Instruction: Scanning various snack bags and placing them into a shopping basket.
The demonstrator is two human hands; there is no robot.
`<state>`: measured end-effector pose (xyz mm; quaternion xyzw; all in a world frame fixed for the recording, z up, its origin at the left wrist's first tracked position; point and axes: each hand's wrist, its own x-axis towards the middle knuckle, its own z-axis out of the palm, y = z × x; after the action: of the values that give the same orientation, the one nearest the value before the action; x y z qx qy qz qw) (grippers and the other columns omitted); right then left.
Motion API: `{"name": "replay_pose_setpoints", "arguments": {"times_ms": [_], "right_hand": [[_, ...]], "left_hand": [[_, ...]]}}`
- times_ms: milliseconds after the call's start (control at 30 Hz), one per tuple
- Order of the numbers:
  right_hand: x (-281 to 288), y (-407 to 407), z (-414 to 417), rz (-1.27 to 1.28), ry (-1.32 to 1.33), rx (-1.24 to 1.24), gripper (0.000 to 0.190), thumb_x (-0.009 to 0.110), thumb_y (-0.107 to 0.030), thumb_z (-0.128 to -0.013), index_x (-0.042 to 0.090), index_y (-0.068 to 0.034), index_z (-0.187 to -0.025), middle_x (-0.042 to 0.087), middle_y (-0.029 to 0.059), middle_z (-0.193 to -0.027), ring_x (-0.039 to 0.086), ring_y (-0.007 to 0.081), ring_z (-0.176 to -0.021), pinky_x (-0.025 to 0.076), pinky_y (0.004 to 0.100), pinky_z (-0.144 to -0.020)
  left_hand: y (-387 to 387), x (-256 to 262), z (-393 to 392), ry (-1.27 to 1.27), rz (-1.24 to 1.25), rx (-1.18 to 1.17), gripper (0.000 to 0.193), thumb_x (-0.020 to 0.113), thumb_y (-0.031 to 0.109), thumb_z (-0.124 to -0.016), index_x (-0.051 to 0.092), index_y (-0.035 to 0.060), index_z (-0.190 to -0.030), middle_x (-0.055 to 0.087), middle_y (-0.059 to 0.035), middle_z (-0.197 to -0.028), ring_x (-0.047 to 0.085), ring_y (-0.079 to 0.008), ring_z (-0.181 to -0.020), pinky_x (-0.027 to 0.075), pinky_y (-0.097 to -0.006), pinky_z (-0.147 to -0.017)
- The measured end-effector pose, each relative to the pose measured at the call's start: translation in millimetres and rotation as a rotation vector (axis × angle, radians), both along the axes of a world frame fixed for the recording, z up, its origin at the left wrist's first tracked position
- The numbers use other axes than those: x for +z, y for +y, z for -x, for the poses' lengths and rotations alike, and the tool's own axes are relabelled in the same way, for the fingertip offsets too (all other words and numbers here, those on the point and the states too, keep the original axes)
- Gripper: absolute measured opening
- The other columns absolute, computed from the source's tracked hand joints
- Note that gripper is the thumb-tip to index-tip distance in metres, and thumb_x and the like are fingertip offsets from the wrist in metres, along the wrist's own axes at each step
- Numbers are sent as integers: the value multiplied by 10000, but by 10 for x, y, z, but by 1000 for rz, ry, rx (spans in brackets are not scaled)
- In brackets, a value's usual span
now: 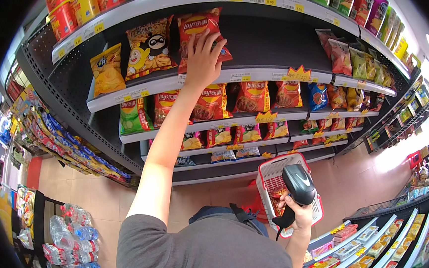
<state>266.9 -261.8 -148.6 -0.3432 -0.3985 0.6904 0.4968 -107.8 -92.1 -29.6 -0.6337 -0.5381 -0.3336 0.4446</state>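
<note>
My left hand (205, 58) reaches up to the upper shelf, its spread fingers lying across the front of a red Lay's chip bag (196, 25). Whether the fingers grip the bag or only press on it, I cannot tell. Just left of that bag stands a snack bag with cartoon figures (149, 49), and beyond it a smaller yellow snack bag (107, 69). In my right hand (298, 214) is a black handheld barcode scanner (299, 184), held by its handle. Beneath the scanner is a white plastic shopping basket with a red rim (271, 171), with red-and-yellow packets partly hidden inside.
Lower shelves carry more Lay's bags (252, 95) and small chip packets (250, 133). Cups and cans (85, 3) line the top shelf. Packs of bottles (75, 236) stand at lower left. Another shelf unit with packaged food (356, 267) lies at lower right, beside the tiled floor (364, 182).
</note>
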Motion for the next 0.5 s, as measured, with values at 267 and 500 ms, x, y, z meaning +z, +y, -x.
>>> {"name": "replay_pose_setpoints", "arguments": {"times_ms": [267, 500], "right_hand": [[-59, -14, -13, 6, -9, -9, 303, 657, 59, -740, 543, 52, -1021, 605, 113, -782, 606, 169, -628, 521, 282, -577], [-88, -13, -70, -22, -52, -22, 294, 661, 60, -735, 544, 48, -1005, 604, 104, -774, 606, 162, -625, 517, 278, -562]], "left_hand": [[205, -82, 311, 23, 115, -83, 512, 617, 320, -763, 479, 137, -1221, 405, -94, -1270, 317, -276, -1256, 178, -492, -1068], [184, -172, 219, 26, 174, -88, 512, 552, 347, -818, 438, 140, -1272, 383, -90, -1317, 306, -269, -1269, 174, -481, -1067]]}}
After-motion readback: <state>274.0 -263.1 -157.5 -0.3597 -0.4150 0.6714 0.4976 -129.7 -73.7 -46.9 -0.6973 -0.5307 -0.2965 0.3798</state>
